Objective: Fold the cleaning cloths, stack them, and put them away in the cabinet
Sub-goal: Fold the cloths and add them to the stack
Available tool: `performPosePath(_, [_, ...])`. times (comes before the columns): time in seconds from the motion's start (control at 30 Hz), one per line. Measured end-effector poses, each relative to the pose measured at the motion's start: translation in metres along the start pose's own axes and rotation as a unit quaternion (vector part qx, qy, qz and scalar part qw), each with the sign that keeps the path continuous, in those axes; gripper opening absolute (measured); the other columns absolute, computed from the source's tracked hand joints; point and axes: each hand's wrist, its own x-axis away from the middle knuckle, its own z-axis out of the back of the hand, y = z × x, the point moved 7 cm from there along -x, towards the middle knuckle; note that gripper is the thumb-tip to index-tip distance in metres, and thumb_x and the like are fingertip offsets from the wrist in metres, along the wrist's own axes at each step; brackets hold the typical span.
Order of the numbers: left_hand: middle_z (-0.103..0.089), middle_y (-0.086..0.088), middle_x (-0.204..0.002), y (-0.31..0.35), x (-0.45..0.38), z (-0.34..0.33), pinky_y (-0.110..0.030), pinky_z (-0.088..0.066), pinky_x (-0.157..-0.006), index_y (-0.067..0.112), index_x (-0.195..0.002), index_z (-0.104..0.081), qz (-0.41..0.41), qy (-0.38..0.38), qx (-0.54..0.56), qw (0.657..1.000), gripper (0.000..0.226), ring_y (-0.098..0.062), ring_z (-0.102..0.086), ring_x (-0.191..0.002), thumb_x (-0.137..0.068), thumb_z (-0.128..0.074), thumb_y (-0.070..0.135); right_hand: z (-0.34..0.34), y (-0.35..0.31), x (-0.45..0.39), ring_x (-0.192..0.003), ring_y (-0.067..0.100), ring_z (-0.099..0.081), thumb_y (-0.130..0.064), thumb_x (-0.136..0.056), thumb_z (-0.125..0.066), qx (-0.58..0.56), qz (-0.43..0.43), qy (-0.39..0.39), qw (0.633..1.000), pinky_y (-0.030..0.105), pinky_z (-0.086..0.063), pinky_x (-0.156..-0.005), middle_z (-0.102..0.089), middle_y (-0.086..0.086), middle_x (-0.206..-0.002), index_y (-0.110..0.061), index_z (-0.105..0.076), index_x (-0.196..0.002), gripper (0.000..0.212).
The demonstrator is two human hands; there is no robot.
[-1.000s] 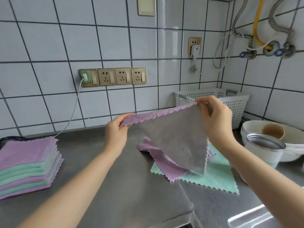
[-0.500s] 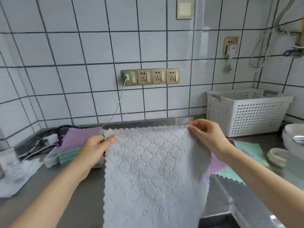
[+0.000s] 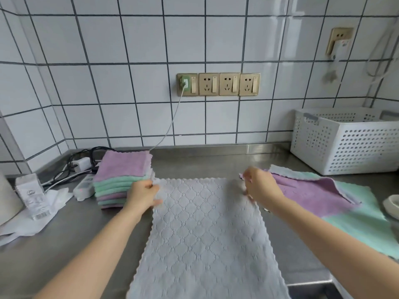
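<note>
The grey cloth (image 3: 205,234) lies spread flat on the steel counter (image 3: 64,244), its far edge toward the tiled wall and its near edge running off the bottom of the view. The left hand (image 3: 143,196) pinches the cloth's far left corner, thumb on top and fingers curled at the edge. The right hand (image 3: 262,188) is at the far right corner, fingers loosely bent; it is blurred, so I cannot tell whether it grips the corner or hovers just above it.

Just beside the left hand stands one stack of folded cloths (image 3: 121,180), purple and green layers, about eight, with a purple one on top. To the right lies a loose heap of unfolded cloths (image 3: 319,197): one purple, one green beneath it, and a grey edge showing at the back.

One white perforated basket (image 3: 349,145) sits at the right against the wall. Four sockets (image 3: 218,84) are set in a row on the tiles, and one holds a green plug with a cable.
</note>
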Motion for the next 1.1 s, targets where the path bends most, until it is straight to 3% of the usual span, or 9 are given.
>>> performPosePath(0.07, [-0.059, -0.008, -0.107, 0.012, 0.007, -0.008, -0.036, -0.043, -0.097, 0.012, -0.110, -0.064, -0.052, 0.005, -0.063, 0.997, 0.022, -0.018, -0.061, -0.102, -0.090, -0.057, 0.007, -0.004, -0.008, 0.005, -0.078, 0.030, -0.061, -0.009, -0.088, -0.045, 0.019, 0.017, 0.017, 1.000, 0.033, -0.050, -0.062, -0.066, 0.011, -0.098, -0.015, -0.056, -0.114, 0.029])
performPosePath(0.13, [-0.044, 0.008, -0.136, 0.008, 0.034, -0.026, -0.026, -0.030, -0.106, 0.017, -0.144, -0.038, -0.120, -0.048, -0.163, 0.978, 0.060, -0.011, -0.042, -0.129, -0.089, -0.062, 0.016, -0.018, -0.017, 0.032, -0.089, 0.025, -0.065, -0.017, -0.091, -0.047, -0.002, 0.066, -0.016, 0.998, 0.037, -0.053, -0.075, -0.065, 0.004, -0.110, -0.019, -0.054, -0.122, 0.032])
performPosePath(0.27, [-0.019, 0.032, -0.145, -0.032, 0.118, -0.065, -0.020, -0.009, -0.117, 0.039, -0.143, -0.033, -0.240, -0.236, -0.298, 0.893, 0.063, 0.009, -0.011, -0.140, -0.086, -0.047, 0.062, -0.047, -0.031, 0.120, -0.099, 0.013, -0.060, -0.026, -0.093, -0.047, -0.065, 0.223, -0.131, 0.964, 0.032, -0.050, -0.088, -0.063, -0.006, -0.111, -0.021, -0.061, -0.108, 0.021])
performPosePath(0.37, [-0.036, 0.026, -0.145, -0.058, 0.149, -0.067, -0.022, -0.023, -0.106, 0.040, -0.136, -0.043, -0.295, -0.227, -0.416, 0.830, 0.057, 0.001, -0.036, -0.135, -0.092, -0.022, 0.068, -0.055, -0.022, 0.148, -0.118, 0.005, -0.052, -0.040, -0.093, -0.046, -0.064, 0.269, -0.129, 0.952, 0.021, -0.042, -0.099, -0.058, -0.009, -0.126, -0.023, -0.061, -0.113, 0.030])
performPosePath(0.43, [-0.037, 0.023, -0.145, -0.053, 0.154, -0.062, -0.023, -0.023, -0.104, 0.040, -0.138, -0.041, -0.285, -0.228, -0.413, 0.834, 0.057, -0.002, -0.038, -0.134, -0.092, -0.023, 0.069, -0.053, -0.017, 0.153, -0.126, 0.000, -0.043, -0.054, -0.092, -0.042, -0.064, 0.255, -0.134, 0.956, 0.020, -0.036, -0.105, -0.049, -0.014, -0.137, -0.026, -0.057, -0.122, 0.044])
performPosePath(0.6, [0.008, 0.035, -0.148, -0.050, 0.156, -0.058, -0.021, 0.005, -0.115, 0.050, -0.143, -0.010, -0.304, -0.252, -0.405, 0.825, 0.090, 0.013, 0.012, -0.138, -0.064, -0.017, 0.090, -0.046, -0.022, 0.171, -0.137, 0.003, -0.028, -0.073, -0.086, -0.038, -0.004, 0.310, -0.158, 0.938, 0.013, -0.017, -0.113, -0.034, -0.011, -0.148, -0.024, -0.044, -0.138, 0.072])
performPosePath(0.83, [-0.025, 0.039, -0.141, -0.044, 0.155, -0.052, -0.009, -0.005, -0.114, 0.044, -0.137, -0.041, -0.290, -0.255, -0.324, 0.864, 0.067, 0.021, -0.007, -0.135, -0.078, -0.026, 0.072, -0.039, -0.021, 0.183, -0.130, 0.015, -0.048, -0.075, -0.083, -0.040, 0.070, 0.356, -0.116, 0.925, 0.024, -0.034, -0.107, -0.052, -0.004, -0.138, -0.021, -0.054, -0.129, 0.072])
performPosePath(1.0, [-0.035, 0.064, -0.105, -0.046, 0.148, -0.040, -0.001, -0.021, -0.105, 0.041, -0.115, -0.062, -0.238, -0.249, -0.228, 0.911, 0.042, 0.025, -0.029, -0.124, -0.086, -0.056, 0.012, -0.030, -0.021, 0.181, -0.119, 0.011, -0.056, -0.041, -0.089, -0.052, 0.046, 0.367, -0.111, 0.923, 0.021, -0.046, -0.097, -0.061, -0.008, -0.125, -0.023, -0.059, -0.117, 0.035])
performPosePath(1.1, [-0.054, 0.049, -0.104, -0.050, 0.139, -0.021, -0.005, -0.036, -0.099, 0.056, -0.090, -0.067, -0.208, -0.213, -0.168, 0.940, 0.060, 0.014, -0.049, -0.117, -0.085, -0.060, -0.003, -0.029, -0.007, 0.175, -0.116, 0.009, -0.054, -0.021, -0.076, -0.050, 0.047, 0.330, -0.128, 0.934, 0.023, -0.048, -0.091, -0.060, -0.012, -0.122, -0.026, -0.054, -0.117, 0.041])
